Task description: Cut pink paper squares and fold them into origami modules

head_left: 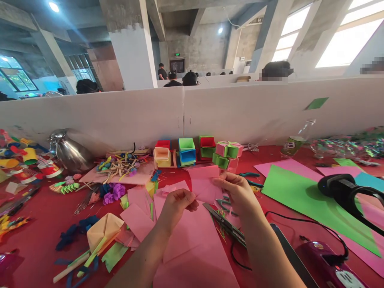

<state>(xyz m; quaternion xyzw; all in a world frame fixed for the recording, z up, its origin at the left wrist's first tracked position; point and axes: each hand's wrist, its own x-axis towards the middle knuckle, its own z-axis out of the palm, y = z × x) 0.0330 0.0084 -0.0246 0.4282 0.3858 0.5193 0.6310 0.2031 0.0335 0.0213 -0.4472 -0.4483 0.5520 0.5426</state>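
Both of my hands hold a folded pink paper piece (204, 183) above the red table (45, 224). My left hand (175, 206) pinches its lower left edge with closed fingers. My right hand (238, 192) grips its right side, thumb on top. Under my hands lies a large pink sheet (192, 244) with more pink scraps to its left. A utility knife (223, 222) lies just right of the sheet, beside my right wrist.
Small folded paper boxes (187, 151) in red, green, blue and yellow stand in a row at the white partition (126, 112). A metal kettle (70, 152), paper flowers and sticks lie left. Green paper (300, 196), a black device (345, 190) and cables lie right.
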